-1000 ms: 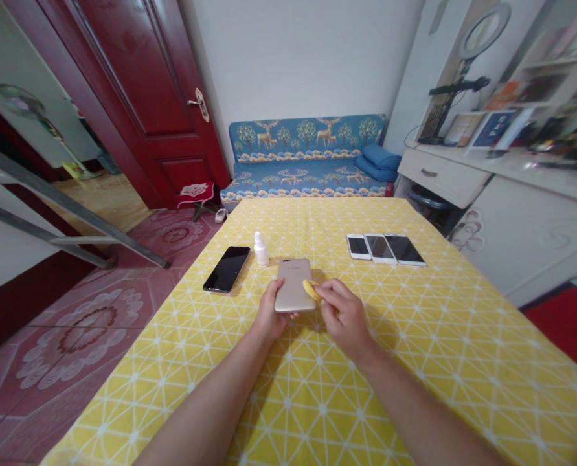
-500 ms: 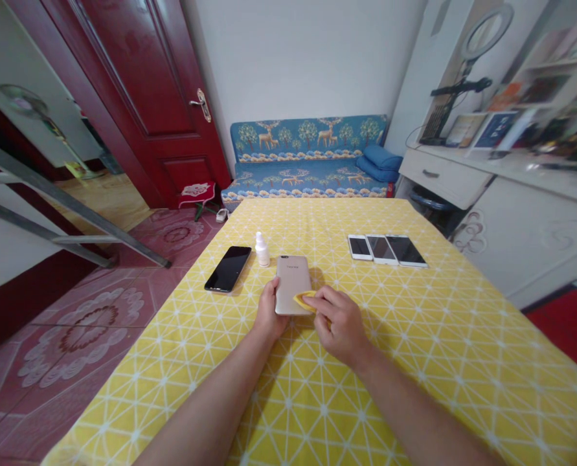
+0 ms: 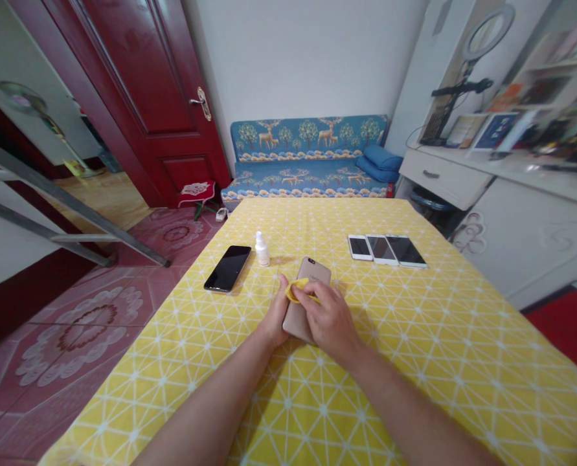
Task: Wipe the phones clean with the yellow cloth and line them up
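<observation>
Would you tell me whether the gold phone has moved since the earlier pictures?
Yes, the gold phone has swung its top right, away from the white dropper bottle.

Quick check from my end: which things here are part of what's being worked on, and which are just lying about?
In use: gold smartphone, steadied by the left hand; yellow cloth, pinched by the right hand; possibly the white dropper bottle.

Lying about: black smartphone; three phones in a row; blue deer-print sofa.

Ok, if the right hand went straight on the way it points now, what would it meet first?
The right hand touches the yellow cloth lying on the gold smartphone, so that comes first; next in line looks like the left hand's thumb, though depth is unclear.
</observation>
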### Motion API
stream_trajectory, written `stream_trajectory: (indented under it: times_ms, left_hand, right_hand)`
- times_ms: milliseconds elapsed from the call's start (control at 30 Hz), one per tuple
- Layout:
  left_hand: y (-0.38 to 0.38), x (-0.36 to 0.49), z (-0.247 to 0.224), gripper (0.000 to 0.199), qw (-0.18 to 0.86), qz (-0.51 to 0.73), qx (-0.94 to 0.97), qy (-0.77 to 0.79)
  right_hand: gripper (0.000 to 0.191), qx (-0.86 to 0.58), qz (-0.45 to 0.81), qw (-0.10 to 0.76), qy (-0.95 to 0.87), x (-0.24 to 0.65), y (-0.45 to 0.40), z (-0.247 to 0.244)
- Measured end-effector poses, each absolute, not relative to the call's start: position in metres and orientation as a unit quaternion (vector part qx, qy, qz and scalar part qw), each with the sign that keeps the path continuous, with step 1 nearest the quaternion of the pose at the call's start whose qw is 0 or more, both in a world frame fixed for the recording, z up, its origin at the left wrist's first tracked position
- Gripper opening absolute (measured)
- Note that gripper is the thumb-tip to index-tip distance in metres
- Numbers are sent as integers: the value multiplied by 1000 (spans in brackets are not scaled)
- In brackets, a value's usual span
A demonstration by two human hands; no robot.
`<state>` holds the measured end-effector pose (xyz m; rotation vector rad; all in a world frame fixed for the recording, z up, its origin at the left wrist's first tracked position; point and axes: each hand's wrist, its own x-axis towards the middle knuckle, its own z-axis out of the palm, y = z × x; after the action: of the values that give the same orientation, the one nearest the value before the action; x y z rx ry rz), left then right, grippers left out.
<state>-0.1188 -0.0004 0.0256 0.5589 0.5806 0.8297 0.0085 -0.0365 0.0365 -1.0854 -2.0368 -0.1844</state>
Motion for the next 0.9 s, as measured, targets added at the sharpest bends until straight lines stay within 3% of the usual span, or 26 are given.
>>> stream_trajectory:
  times_ms: [233,433,567,633,767,900]
  left_hand:
    - [0,-124,30,62,839,371,296,265]
    - [6,-129,38,56,746,547,282,254]
    - [10,-126,32,55,681,598,282,315]
    - [11,-124,29,59,643,614,316,331]
    - [10,-121,27,91,598,594,418,339]
    - [9,-119,28,92,605,569,437,345]
  right_hand:
    - [43,-574,-34,418,-703,41,-17,23]
    - [30,-545,13,372,-752,40,-20,18]
    - [33,-503,91,454,-730,29,-34,33]
    - [33,-489,147,478,-715,26,-39,37]
    - [33,-496,191,482,-696,23,-40,36]
    - [31,-530,281,511,-615,21,-37,36]
